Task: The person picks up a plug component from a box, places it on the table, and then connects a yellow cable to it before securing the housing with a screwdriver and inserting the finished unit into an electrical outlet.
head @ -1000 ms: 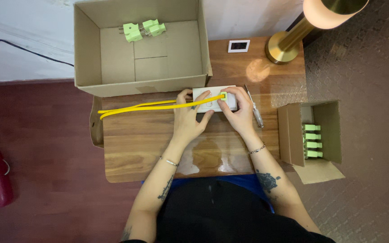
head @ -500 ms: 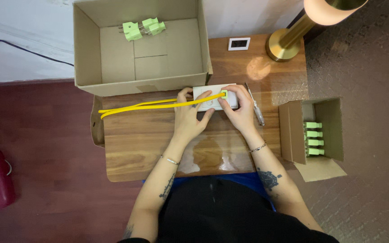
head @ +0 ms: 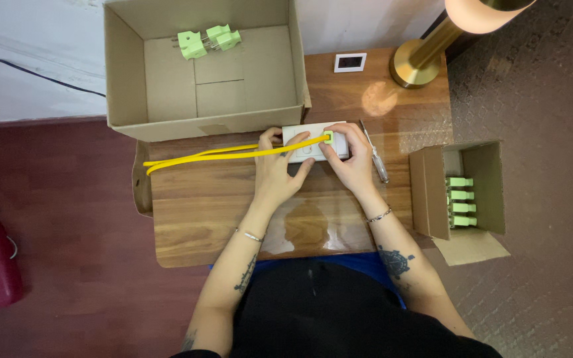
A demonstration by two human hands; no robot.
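On the wooden table, both hands gripped a white socket plate.
Left hand pinned a yellow cable; right hand pinched the green plug.

Wooden table: open cardboard box, white socket plate, screwdriver, brass lamp base.

A wooden bench with a glossy top stands against a white wall, along which a black cable runs. To its left the floor is dark red; to its right lies a grey-brown textured carpet. A brass lamp with a glowing shade stands at the bench's far right corner
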